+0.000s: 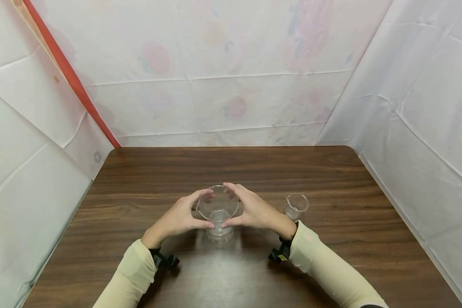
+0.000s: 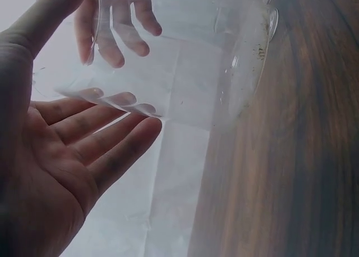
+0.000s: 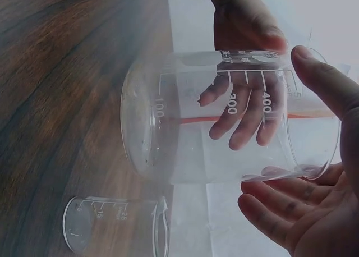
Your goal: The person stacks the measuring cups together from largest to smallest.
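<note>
A large clear glass beaker [image 1: 217,214] is upright between my two hands, near the middle of the table. White volume marks with 100 and 400 run along its wall [image 3: 185,145] in the right wrist view. My left hand [image 1: 180,219] holds it from the left, thumb on the near side, fingers round the far side by the rim. My right hand [image 1: 256,210] holds it from the right in the same way. Beside the right wrist stands a small glass beaker [image 1: 297,203], partly hidden by that wrist; it has its own white marks [image 3: 101,206].
The brown wood-grain table [image 1: 146,171] reaches back to a pale patterned curtain [image 1: 200,107]. White sheeting [image 1: 419,128] hangs along the right side, and more hangs on the left beside a red strip [image 1: 69,77]. Dark wrist cameras [image 1: 165,260] sit under both wrists.
</note>
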`<state>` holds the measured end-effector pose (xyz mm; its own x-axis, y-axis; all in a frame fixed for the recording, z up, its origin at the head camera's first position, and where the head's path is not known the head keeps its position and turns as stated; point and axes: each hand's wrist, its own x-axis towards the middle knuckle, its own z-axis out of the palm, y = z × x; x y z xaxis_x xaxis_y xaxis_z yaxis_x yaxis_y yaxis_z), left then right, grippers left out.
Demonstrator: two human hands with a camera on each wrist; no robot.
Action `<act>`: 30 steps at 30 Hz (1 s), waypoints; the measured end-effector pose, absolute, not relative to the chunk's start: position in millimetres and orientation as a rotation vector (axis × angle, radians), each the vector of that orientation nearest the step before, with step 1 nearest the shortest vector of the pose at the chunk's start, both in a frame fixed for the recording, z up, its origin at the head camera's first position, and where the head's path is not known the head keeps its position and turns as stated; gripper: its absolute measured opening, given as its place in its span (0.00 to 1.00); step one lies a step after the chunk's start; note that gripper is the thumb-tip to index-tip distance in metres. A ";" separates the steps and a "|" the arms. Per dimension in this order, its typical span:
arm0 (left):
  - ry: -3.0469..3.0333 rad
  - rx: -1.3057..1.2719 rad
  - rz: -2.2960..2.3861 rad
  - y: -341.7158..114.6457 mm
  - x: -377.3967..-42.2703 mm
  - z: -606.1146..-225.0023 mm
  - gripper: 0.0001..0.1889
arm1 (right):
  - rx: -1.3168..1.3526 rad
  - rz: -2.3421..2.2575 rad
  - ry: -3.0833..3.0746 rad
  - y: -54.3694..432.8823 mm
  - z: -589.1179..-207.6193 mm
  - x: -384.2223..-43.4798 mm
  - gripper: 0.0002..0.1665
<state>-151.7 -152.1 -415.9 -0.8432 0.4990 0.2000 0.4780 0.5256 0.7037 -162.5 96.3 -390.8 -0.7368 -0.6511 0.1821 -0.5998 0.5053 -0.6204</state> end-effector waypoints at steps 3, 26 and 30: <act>2.723 0.863 1.248 -151.0 -149.8 -413.5 0.42 | -1.109 -1.071 2.661 96.6 -390.4 -161.6 0.59; 2.707 0.895 1.261 -141.4 -136.4 -400.4 0.44 | -1.141 -1.118 2.686 107.4 -382.3 -145.9 0.58; 2.692 0.920 1.256 -137.1 -134.1 -400.5 0.44 | -1.164 -1.096 2.726 111.7 -382.6 -140.7 0.59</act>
